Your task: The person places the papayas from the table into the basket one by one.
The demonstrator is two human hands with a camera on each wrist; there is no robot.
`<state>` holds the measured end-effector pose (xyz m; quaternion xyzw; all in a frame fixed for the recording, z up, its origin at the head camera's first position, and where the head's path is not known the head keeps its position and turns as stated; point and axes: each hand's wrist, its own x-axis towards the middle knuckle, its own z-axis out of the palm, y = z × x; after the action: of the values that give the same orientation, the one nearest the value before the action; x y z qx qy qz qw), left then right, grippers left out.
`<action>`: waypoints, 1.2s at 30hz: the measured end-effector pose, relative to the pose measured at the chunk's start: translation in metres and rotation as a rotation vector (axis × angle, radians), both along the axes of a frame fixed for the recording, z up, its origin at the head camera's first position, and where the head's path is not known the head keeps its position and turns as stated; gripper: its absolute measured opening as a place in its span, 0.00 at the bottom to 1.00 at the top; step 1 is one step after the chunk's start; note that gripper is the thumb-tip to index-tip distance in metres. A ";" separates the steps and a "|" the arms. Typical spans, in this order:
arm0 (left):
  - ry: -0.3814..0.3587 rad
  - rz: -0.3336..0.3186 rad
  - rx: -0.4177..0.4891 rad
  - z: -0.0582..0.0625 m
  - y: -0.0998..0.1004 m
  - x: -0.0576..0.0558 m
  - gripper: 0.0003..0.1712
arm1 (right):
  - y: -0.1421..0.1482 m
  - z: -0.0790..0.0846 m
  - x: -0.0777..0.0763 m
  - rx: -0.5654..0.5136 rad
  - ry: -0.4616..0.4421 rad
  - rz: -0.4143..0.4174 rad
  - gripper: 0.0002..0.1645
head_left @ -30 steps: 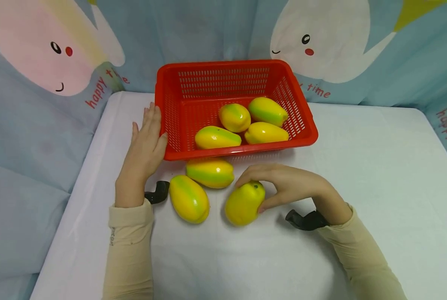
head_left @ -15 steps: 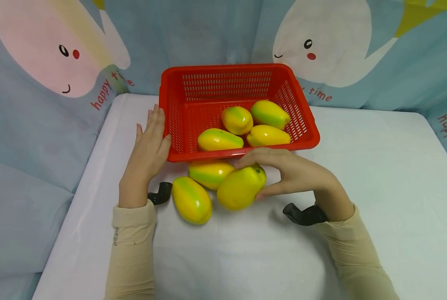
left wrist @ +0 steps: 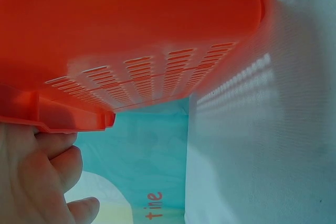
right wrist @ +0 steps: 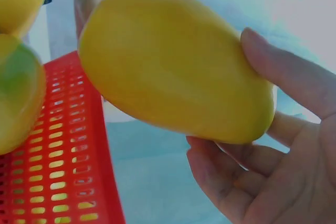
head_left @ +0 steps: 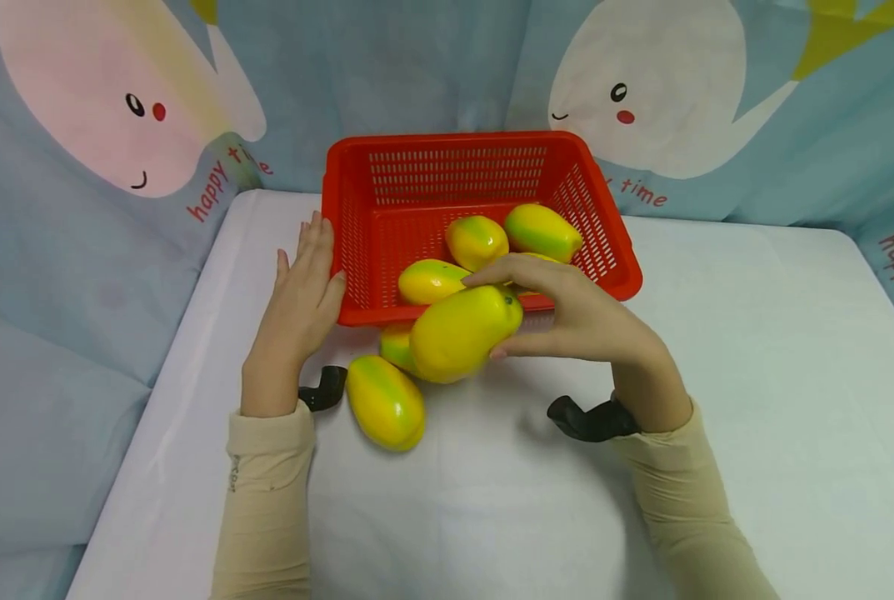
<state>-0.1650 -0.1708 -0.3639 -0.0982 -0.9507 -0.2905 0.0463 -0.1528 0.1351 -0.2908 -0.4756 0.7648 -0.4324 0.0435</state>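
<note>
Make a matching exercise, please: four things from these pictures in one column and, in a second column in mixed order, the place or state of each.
Things:
1. left hand
2. right hand
3. basket
4. table

Places or states:
A. red, with fruits inside
B. holds a yellow fruit above the table
C. white, with two fruits lying on it
D. rests flat against the basket's left side

Pairs: 1-D, 2-B, 3-A, 4-C
</note>
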 end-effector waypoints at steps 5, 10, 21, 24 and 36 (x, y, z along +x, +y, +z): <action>-0.009 0.001 -0.001 0.000 0.001 0.000 0.36 | -0.005 0.001 -0.005 -0.074 0.001 -0.028 0.37; -0.008 0.004 0.001 0.000 0.000 0.001 0.36 | -0.017 0.001 -0.009 -0.171 -0.033 -0.070 0.37; -0.001 0.001 0.003 -0.001 0.000 0.000 0.36 | -0.047 -0.008 -0.014 -0.298 -0.088 -0.140 0.37; -0.004 0.003 -0.004 -0.001 0.000 0.000 0.36 | -0.051 -0.010 -0.014 -0.318 -0.097 -0.158 0.37; 0.014 -0.001 0.009 -0.001 0.001 0.000 0.36 | -0.067 -0.032 -0.027 -0.216 -0.006 -0.285 0.36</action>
<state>-0.1654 -0.1701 -0.3651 -0.1005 -0.9490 -0.2939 0.0534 -0.1797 0.0685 -0.3225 -0.3632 0.7734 -0.5151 -0.0674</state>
